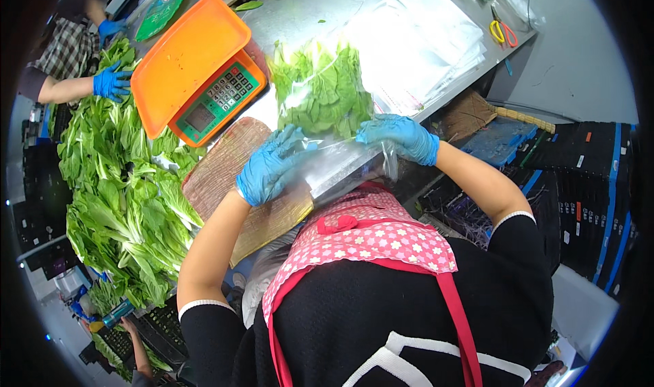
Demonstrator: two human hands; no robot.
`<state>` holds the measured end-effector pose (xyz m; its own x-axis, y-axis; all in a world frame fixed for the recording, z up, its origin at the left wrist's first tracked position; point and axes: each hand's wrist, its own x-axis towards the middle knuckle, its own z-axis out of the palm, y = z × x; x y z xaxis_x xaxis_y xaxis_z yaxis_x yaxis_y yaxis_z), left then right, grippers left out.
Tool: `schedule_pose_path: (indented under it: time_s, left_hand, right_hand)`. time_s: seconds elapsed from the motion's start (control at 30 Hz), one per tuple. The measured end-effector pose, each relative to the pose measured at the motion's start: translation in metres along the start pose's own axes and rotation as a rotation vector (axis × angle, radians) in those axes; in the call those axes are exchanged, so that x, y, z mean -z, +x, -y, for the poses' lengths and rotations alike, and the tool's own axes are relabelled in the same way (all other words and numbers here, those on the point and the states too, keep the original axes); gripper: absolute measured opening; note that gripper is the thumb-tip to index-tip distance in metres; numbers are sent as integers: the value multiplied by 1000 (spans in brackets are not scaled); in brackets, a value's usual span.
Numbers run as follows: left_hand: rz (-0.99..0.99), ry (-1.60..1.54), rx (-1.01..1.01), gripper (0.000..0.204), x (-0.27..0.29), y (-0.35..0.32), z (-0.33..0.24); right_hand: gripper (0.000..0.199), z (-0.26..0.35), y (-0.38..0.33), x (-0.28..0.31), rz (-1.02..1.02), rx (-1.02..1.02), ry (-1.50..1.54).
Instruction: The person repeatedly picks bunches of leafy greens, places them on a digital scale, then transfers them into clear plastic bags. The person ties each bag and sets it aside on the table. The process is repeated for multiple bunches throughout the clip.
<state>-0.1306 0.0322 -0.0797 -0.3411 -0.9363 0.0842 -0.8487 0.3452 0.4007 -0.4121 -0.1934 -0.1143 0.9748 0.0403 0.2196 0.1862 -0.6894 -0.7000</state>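
We look down at our two hands in blue gloves, working at the edge of a steel table [300, 9]. Our left hand [269, 169] has its fingers curled around the lower left corner of a clear plastic bag of leafy greens [320, 91], thumb and fingertips pinching the film. Our right hand [402, 136] grips the lower right corner of the bag the same way, fingers closed on the plastic. The bag lies just beyond our fingertips, its leafy end pointing away from us. Just past our left fingers, up and to the left, sits an orange weighing scale [194, 67] with a green keypad. Under our left wrist lies a brown woven mat [221, 169]. Further left of that hand is a heap of loose greens [122, 196], where another person's blue-gloved hand [110, 84] rests. Well beyond our right fingers lie scissors [503, 31] with yellow and orange handles.
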Motion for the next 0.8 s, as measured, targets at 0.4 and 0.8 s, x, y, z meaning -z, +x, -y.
schedule_pose_path:
  time_s: [0.4, 0.8]
  left_hand:
    - [-651, -1211, 1146, 40, -68, 19, 5]
    - [-554, -1287, 1201, 24, -53, 30, 1]
  right_hand:
    - [42, 15, 48, -15, -735, -910, 894]
    - [59, 1, 117, 4, -99, -37, -598]
